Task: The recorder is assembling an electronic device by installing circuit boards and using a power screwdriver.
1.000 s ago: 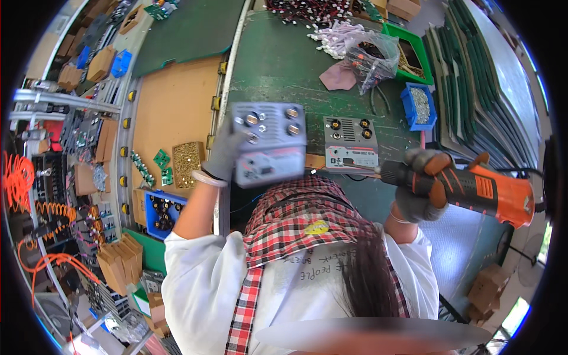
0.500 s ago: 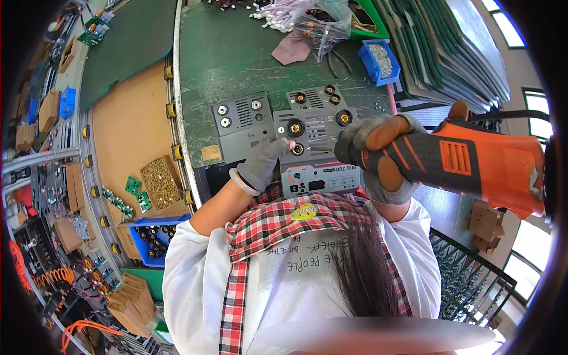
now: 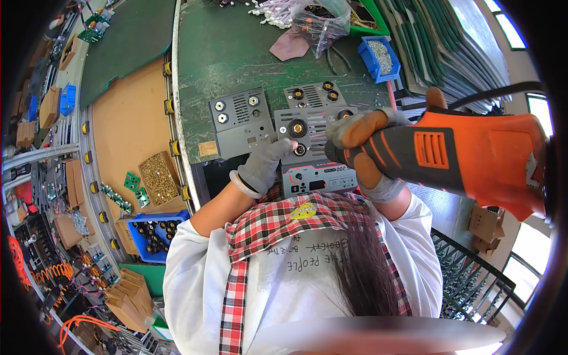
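My left hand [image 3: 264,167], in a grey glove with a bare fingertip, grips the left edge of a dark grey metal panel [image 3: 319,122]. Its fingertip touches beside the lower black round connector [image 3: 300,149]. The panel carries slots, black round sockets and a lower control face [image 3: 319,178] with a knob and small display. My right hand [image 3: 368,148], in a grey and brown glove, is wrapped round the black front part of an orange and black power tool [image 3: 435,152]. The tool's nose points left, just right of the lower connector; its tip's contact cannot be made out.
Similar panels lie left [image 3: 241,121] and behind [image 3: 313,95] on the green worktop [image 3: 231,65]. A blue bin [image 3: 378,59] of small metal parts, pliers [image 3: 338,60] and a clear bag [image 3: 322,23] sit farther back. Left is a roller line with a blue crate [image 3: 157,236] of black connectors.
My right hand has brought the power tool left and slightly closer to the lower connector, with its nose now covering more of the panel. My left hand stays at the panel's left edge.
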Available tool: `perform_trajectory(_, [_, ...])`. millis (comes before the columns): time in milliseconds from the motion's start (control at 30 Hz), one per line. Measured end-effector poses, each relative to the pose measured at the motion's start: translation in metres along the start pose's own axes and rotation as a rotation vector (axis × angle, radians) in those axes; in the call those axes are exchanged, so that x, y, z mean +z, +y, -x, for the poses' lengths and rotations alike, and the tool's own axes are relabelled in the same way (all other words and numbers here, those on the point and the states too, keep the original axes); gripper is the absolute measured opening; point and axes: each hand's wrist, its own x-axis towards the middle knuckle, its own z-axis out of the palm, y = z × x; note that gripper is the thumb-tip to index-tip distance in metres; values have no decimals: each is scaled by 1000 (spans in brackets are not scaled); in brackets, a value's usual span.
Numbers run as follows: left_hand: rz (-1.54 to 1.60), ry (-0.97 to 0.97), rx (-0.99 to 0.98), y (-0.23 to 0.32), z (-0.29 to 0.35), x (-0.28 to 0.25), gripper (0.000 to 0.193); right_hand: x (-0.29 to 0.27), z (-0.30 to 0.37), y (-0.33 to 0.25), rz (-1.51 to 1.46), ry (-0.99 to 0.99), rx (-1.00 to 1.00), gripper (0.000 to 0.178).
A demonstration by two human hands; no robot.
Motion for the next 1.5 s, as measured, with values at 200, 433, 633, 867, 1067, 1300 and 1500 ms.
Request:
perform_trajectory(200, [-76, 67, 0, 0, 0, 11, 26, 2, -1, -2, 82, 43, 53, 16])
perform_trajectory(433, [-112, 203, 215, 13, -18, -36, 30, -59, 4, 12, -42, 24, -152, 15])
perform_trajectory(633, [-87, 285, 284, 62, -14, -145, 41, -167, 0, 38, 331, 957, -261, 23])
perform_trajectory(867, [-499, 583, 252, 49, -38, -190, 32, -253, -14, 134, 525, 1127, -193, 38])
perform_trajectory(1067, [-1476, 1107, 482, 50, -43, -146, 34, -273, -40, 177, 695, 1163, -105, 52])
perform_trajectory(1300, [-1539, 673, 747, 40, -56, -46, 15, -262, -38, 157, 252, 930, -159, 44])
perform_trajectory(1500, [-1593, 197, 921, 22, -108, 66, 20, -150, -34, 55, 82, 712, -428, 60])
